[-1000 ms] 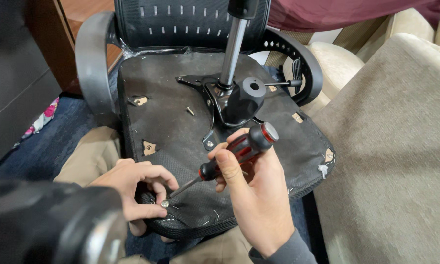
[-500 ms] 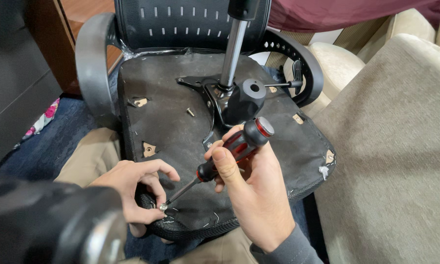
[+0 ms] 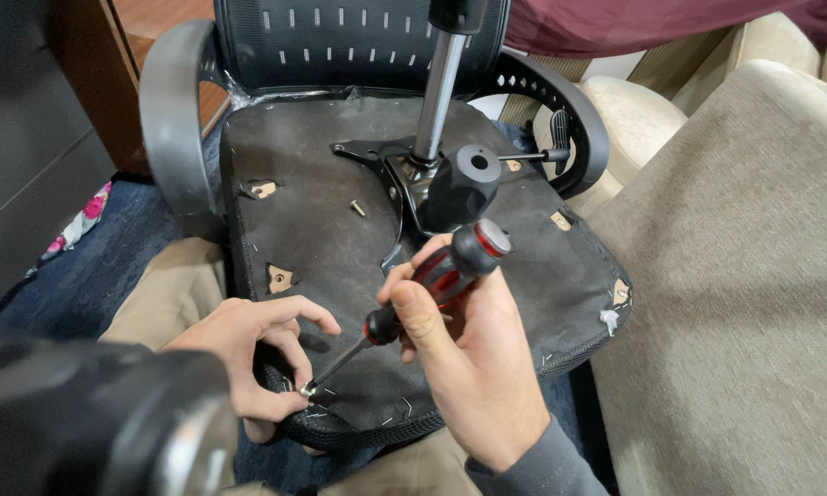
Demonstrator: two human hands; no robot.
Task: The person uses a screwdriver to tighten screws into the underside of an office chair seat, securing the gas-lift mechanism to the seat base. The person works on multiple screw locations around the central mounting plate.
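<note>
Head view showed you bent over an upturned office chair (image 3: 340, 239), its black fabric-covered seat underside (image 3: 340, 239) facing up and resting across your lap. That underside was dusty, dotted with staples along the near edge, and torn open in small triangular flaps over the mounting holes. A black metal mechanism plate (image 3: 432, 188) sat at its middle, with the silver gas-lift column (image 3: 438, 92) rising from it. One loose screw (image 3: 358, 208) lay on the fabric just left of the plate. Grey armrests (image 3: 170, 129) curved up on both sides, and the mesh backrest (image 3: 340, 37) stood at the far end. Around you were a beige upholstered sofa (image 3: 744, 294) on your right, dark blue carpet (image 3: 129, 239) on your left, and a wooden cabinet (image 3: 83, 92) beyond it. No containers showed in the frame.

Your right hand (image 3: 473, 358) was wrapped firmly around a red-and-black screwdriver (image 3: 432, 280), its shaft angled down and left so the tip met a small metal fastener (image 3: 308, 389) near the seat's front edge. Your left hand (image 3: 257, 354) was curled beside that spot, thumb and forefinger pinched at the fastener, right where the tip touched. A blurred dark object (image 3: 92, 422) filled the lower-left corner; you could not tell what it was.
</note>
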